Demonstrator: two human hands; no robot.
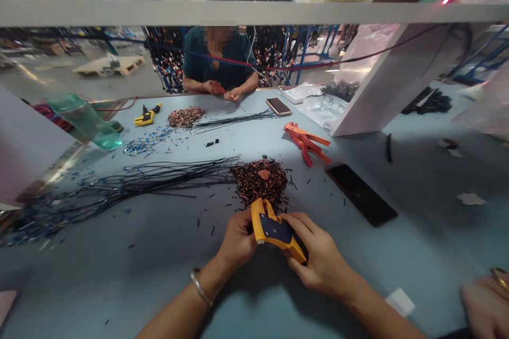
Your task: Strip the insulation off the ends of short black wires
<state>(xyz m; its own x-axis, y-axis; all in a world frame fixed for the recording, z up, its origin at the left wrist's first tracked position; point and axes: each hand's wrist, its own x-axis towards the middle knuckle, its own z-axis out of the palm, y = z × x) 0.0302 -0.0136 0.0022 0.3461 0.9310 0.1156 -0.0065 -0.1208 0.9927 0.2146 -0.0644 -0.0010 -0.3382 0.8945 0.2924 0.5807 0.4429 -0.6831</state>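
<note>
My right hand (pixel 324 257) is wrapped round a yellow and dark blue wire stripper (pixel 276 230), which it holds tilted above the table. Against the tool's head, my left hand (pixel 238 238) has its fingers closed. Whatever they pinch is hidden behind the stripper. Just beyond the tool lies a pile of short black and copper-coloured wire offcuts (pixel 258 183). Leading left from that pile is a loose bundle of long thin black wires (pixel 159 183), with blue bits around their far left ends.
Red-and-orange pliers (pixel 306 143) and a dark phone (pixel 361 193) lie to the right. A green bottle (pixel 85 122) leans at the left. Across the table sits a person (pixel 218 61) with a red tool. Another person's hand (pixel 487 302) is at lower right. A shelf (pixel 254 13) spans overhead.
</note>
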